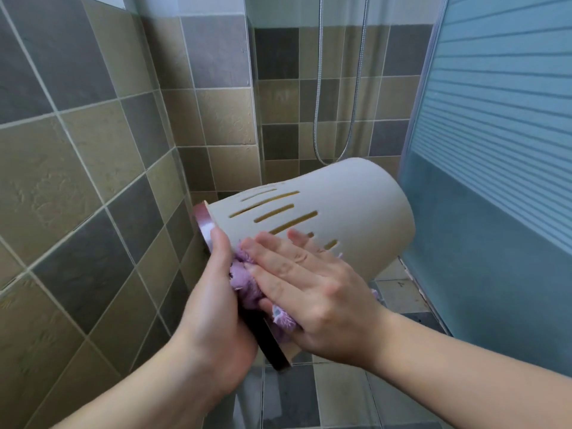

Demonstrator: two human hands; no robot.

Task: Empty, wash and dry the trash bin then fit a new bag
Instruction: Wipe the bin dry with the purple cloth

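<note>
Fingers (272,258) of the right hand (309,292): straight, laid flat together, pressing a crumpled lilac terry cloth (247,283) against the side wall of a cream plastic cylindrical trash bin with slotted sides (349,212). Left hand (216,311): curled round the bin's dark reddish-brown rim band (202,224), thumb lying along the rim toward 12 o'clock; its other fingers are hidden behind the rim. Bin: held off the floor on its side, mouth toward 8 o'clock, closed base toward 2 o'clock, near frame centre. Cloth: bunched between the two hands, at 7 o'clock of the bin's slots, a fringe showing under the right palm. Surroundings: olive and grey square wall tiles (77,150) from 9 to 12 o'clock; a metal shower hose (356,97) looping at 12 o'clock; a frosted blue striped glass shower panel (495,150) at 3 o'clock; grey floor tiles (340,397) at 6 o'clock.
</note>
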